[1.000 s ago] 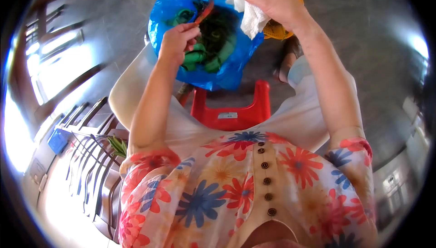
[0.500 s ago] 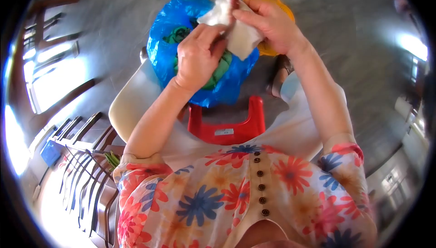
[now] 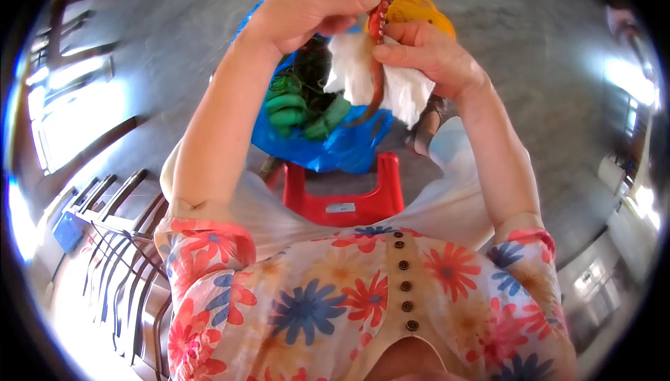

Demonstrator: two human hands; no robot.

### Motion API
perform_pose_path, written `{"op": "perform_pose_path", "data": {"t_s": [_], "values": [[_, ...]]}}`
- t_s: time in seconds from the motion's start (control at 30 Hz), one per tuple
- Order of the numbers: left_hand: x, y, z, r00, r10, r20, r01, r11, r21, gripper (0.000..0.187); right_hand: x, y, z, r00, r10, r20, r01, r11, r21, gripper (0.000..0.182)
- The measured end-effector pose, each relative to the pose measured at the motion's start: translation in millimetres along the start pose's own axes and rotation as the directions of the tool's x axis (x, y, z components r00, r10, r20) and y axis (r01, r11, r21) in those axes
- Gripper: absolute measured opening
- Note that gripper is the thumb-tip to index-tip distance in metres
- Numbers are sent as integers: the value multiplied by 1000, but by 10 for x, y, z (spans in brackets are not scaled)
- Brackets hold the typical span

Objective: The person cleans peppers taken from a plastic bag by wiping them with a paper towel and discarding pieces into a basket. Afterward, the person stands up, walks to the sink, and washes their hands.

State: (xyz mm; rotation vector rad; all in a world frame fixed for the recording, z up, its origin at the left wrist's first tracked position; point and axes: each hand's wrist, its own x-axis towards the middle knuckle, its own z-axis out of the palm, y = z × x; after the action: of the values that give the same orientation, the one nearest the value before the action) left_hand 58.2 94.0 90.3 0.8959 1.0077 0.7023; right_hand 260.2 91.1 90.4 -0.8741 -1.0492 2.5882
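Note:
A long red chilli pepper (image 3: 377,26) with a green stem is held over a blue plastic bag (image 3: 279,138), stem end away from me and its thin tip curving toward me. My left hand (image 3: 310,8) pinches the pepper near the stem. My right hand (image 3: 436,60) grips it lower down, thumb and fingers closed, together with a white cloth or tissue (image 3: 408,95) that hangs beneath. Inside the open bag lie smooth green bundles (image 3: 287,110) and something dark and stringy, whose kind I cannot make out.
Behind my right hand is a yellow basket (image 3: 419,11). A red plastic stool (image 3: 342,210) stands between my legs, this side of the bag. Wooden chairs (image 3: 91,49) are at the left on the grey floor (image 3: 530,32), and a dark rack (image 3: 125,269) is at lower left.
My left hand has moved up and away from me, from beside the cloth to the pepper's stem end. The pepper and cloth have shifted toward me, uncovering more of the bag's contents.

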Motion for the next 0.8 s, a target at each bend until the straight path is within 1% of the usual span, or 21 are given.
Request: {"op": "perform_pose_path", "data": {"t_s": [0.03,0.13,0.23,0.33,0.37,0.43,0.47,0.53,0.6,0.67,0.7,0.77,0.8], "values": [[41,-32,10,1000,7,-7,-8,994,-110,28,-3,21,-25,1000,-16,-7,16,1000,-20,29],[22,66,45,985,-4,173,35,983,-180,28,-35,26,-96,999,13,39,-13,1000,-13,28],[36,79,152,995,12,98,-1,993,-115,27,-79,-17,-19,1000,4,20,-4,1000,12,27],[172,48,25,999,6,-37,-8,999,-41,25,-34,32,-60,998,-57,-40,55,996,-66,26],[229,50,-13,995,20,-96,-22,1000,-15,20,-30,39,-67,997,-48,-65,42,994,-97,26],[354,90,-130,973,49,-224,-65,996,-65,18,-40,67,-74,992,-33,-123,14,988,-151,25],[436,93,-205,957,60,-285,-89,992,-90,19,-51,92,-75,986,-45,-158,7,972,-235,25],[648,29,-485,914,143,-380,-120,989,83,20,-67,143,-55,972,-74,-224,-21,918,-396,26],[918,-115,-632,858,250,-449,-138,954,268,23,-71,169,-20,975,-68,-210,-31,900,-435,29],[1173,-357,-679,790,374,-485,-138,880,455,28,-60,206,-6,978,-87,-188,-15,875,-484,30],[1296,-507,-705,782,394,-482,-78,831,551,31,-45,241,-22,978,-112,-175,5,855,-519,31],[1478,-751,-707,770,430,-471,49,696,716,38,-40,248,-8,979,-116,-169,10,851,-525,30],[1511,-785,-659,802,353,-482,101,715,692,38,-38,249,0,980,-116,-163,13,851,-526,30]]}}
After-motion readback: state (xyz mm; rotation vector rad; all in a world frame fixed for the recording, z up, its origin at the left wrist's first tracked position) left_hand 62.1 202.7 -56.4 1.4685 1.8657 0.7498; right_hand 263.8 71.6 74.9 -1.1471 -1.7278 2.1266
